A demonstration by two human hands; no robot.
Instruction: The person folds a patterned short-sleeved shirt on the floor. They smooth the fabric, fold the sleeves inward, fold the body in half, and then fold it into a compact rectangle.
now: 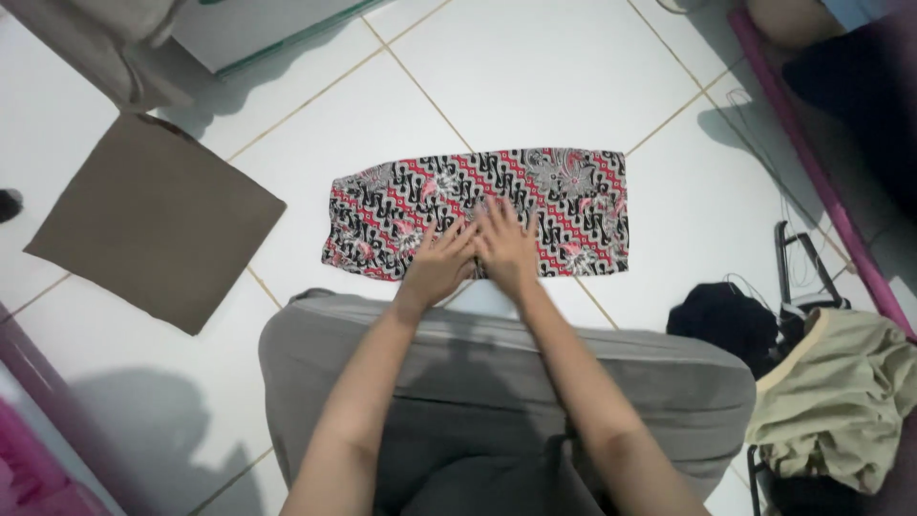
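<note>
White tiled floor [535,67], both hands [473,253] flat on patterned cloth [564,205], near edge hidden

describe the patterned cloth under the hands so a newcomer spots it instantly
On the white tiled floor, just beyond the grey cushion, lies the folded cloth under the left hand and right hand. Only it bears a red, black and white pattern.

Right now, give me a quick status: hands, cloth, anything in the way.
Left hand and right hand flat, side by side on the folded patterned cloth. Cloth on the tiled floor. Nothing on it but the hands.
</note>
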